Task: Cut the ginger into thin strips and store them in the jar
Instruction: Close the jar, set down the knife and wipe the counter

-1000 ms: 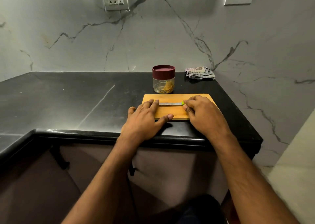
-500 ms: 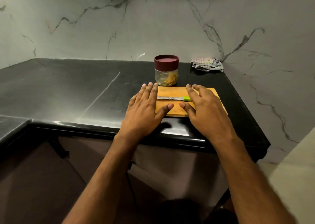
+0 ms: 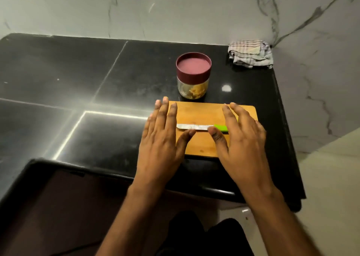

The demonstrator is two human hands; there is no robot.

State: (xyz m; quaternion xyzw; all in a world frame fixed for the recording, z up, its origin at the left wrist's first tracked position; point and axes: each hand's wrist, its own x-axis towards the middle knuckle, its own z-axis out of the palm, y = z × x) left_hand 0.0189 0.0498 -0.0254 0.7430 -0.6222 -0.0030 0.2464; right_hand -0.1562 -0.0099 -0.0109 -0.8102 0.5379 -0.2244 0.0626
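Observation:
A glass jar with a maroon lid stands on the black counter, ginger strips showing through its lower wall. Just in front of it lies a wooden cutting board. A knife with a green handle lies flat across the board. My left hand hovers over the board's left edge, fingers straight and spread. My right hand is over the board's right half, fingers straight, covering the handle's end. Neither hand holds anything.
A crumpled checked cloth lies at the counter's back right corner against the marble wall. The counter's front edge runs below my wrists; its right edge drops to a pale floor.
The camera has tilted down and moved closer. Both hands have lifted off the knife and spread apart with straight fingers. The knife stays on the board.

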